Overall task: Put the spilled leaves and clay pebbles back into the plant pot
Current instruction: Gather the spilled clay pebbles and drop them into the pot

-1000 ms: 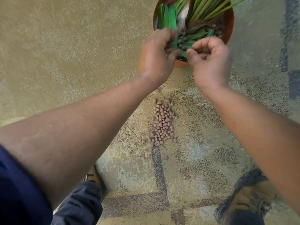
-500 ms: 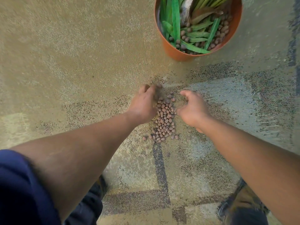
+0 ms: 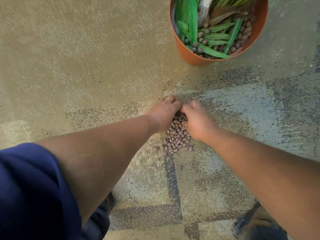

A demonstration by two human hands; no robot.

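Take the heap of clay pebbles (image 3: pixel 178 135) on the speckled floor (image 3: pixel 86 58) as the landmark. On its near side a few strays (image 3: pixel 180 167) lie apart from the heap along a dark stripe in the floor, and nearer again a navy sleeve (image 3: pixel 31 187) and the toe of a shoe (image 3: pixel 245 224) edge the view.

At the heap's far end both hands are down on the pebbles. The left hand (image 3: pixel 164 112) curves around the heap's left side with its fingertips at the floor; the right hand (image 3: pixel 197 118) is cupped against the right side, fingers curled in among the pebbles. The two nearly meet at the far tip, as if scooping. Whether either has closed on a load cannot be told, since the palms face down.

Beyond the heap and to its right, well apart, stands the orange plant pot (image 3: pixel 190 56), with green leaves (image 3: pixel 214 36) and pebbles already inside. No leaves show on the floor.

The risks, as I judge them: round pebbles would roll out of a loose scoop, particularly through the gap between the hands. The carry to the pot is long enough to drop some. The near strays sit outside the hands' reach and may be missed. A hasty tip at the rim could bounce pebbles out.
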